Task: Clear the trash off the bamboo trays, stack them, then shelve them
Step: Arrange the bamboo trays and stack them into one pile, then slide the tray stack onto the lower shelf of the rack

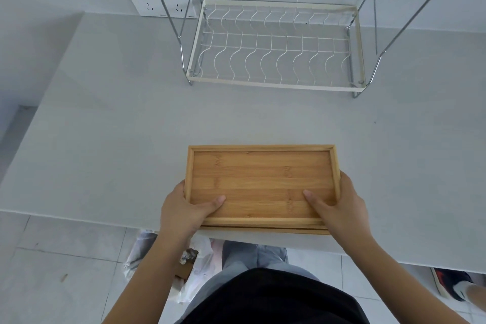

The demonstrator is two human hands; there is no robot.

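A stack of bamboo trays (260, 179) sits at the near edge of the white counter; the top tray is empty and the edge of a lower tray shows beneath it. My left hand (184, 208) grips the stack's near left corner, thumb lying inside the top tray. My right hand (339, 208) grips the near right corner the same way. A white wire dish rack (273, 84) stands behind the trays at the back of the counter, its lower shelf empty.
The counter (105, 139) stretches wide to the left and right of the trays. A wall socket (160, 1) is behind the rack's left legs. Below the counter edge, a white trash bag (200, 258) with crumpled waste sits on the tiled floor by my legs.
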